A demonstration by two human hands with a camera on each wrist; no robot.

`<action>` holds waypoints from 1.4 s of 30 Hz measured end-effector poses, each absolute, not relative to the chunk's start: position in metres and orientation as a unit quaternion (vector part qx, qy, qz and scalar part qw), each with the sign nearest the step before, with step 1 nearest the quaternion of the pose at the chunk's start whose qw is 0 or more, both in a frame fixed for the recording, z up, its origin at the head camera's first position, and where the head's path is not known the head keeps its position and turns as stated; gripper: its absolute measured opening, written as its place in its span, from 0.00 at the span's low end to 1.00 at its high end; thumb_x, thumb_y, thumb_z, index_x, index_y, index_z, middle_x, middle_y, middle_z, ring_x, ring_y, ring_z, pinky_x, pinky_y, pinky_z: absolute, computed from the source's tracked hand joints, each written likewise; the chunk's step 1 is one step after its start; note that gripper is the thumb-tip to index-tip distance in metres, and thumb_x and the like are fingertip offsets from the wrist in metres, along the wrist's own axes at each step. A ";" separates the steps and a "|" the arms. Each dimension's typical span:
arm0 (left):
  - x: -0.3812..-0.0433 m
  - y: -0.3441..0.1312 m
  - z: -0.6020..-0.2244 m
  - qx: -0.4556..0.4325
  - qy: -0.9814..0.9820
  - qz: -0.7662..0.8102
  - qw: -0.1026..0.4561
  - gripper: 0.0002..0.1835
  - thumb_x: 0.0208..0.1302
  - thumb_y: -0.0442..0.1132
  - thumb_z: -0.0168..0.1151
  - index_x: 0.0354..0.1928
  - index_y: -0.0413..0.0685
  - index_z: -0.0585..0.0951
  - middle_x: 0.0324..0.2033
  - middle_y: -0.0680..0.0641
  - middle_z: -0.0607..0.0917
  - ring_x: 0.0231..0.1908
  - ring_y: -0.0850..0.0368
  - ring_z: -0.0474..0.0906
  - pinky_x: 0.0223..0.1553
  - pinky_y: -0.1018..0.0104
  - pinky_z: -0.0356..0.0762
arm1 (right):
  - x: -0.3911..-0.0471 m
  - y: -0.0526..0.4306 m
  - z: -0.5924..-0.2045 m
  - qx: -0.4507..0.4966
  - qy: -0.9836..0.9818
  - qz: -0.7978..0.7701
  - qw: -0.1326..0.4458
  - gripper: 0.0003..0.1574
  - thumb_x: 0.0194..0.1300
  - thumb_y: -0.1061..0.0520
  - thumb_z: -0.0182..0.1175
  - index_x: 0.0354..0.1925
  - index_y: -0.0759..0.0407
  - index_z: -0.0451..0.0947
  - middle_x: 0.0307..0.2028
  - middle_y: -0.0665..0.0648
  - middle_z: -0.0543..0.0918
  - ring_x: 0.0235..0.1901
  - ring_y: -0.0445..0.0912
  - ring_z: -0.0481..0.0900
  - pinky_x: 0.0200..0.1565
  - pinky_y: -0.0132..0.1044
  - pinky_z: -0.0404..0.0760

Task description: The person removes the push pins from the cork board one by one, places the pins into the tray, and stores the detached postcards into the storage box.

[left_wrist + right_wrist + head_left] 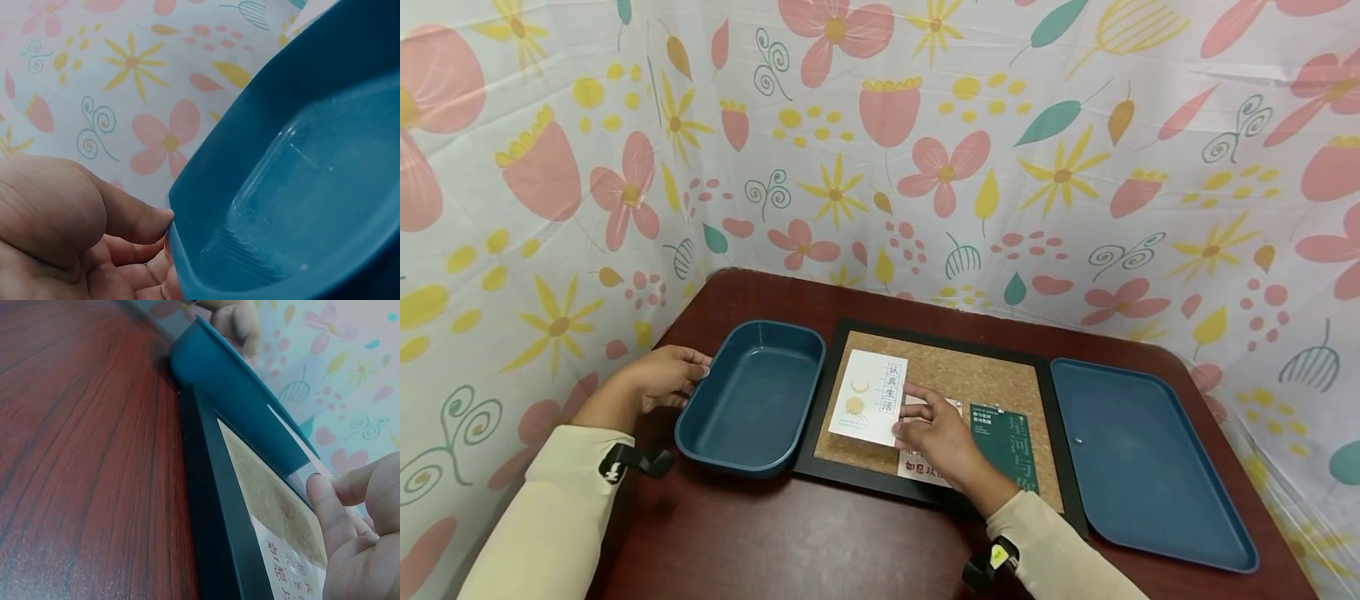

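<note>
In the head view, the left hand [664,377] grips the near-left rim of a deep blue tray [752,408], thumb and fingers closed together at its edge. The right hand [938,432] pinches a white card [867,393] by its right edge, over the left part of a framed cork board [970,367]; a green card [1002,442] and a pale card [925,467] lie on the board, and a flat blue tray [1150,458] sits to its right. In the left wrist view, the thumb meets the tray's rim, fingers curled outside it. In the right wrist view, the white card is tilted, held between thumb and fingers above the cork.
</note>
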State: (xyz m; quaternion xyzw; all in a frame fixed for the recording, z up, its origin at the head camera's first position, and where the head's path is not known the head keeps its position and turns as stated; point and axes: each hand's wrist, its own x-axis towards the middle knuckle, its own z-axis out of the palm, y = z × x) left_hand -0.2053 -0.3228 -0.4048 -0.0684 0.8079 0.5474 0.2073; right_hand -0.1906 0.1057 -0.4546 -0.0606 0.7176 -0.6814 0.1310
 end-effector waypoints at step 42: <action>-0.210 -0.324 -0.405 -0.077 0.800 0.551 0.224 0.15 0.81 0.33 0.46 0.61 0.30 0.69 0.38 0.45 0.80 0.34 0.54 0.80 0.34 0.59 0.83 | -0.184 0.074 -0.443 -0.098 0.705 -0.686 0.153 0.43 0.64 0.73 0.64 0.74 0.63 0.61 0.53 0.70 0.79 0.45 0.51 0.85 0.44 0.44 0.88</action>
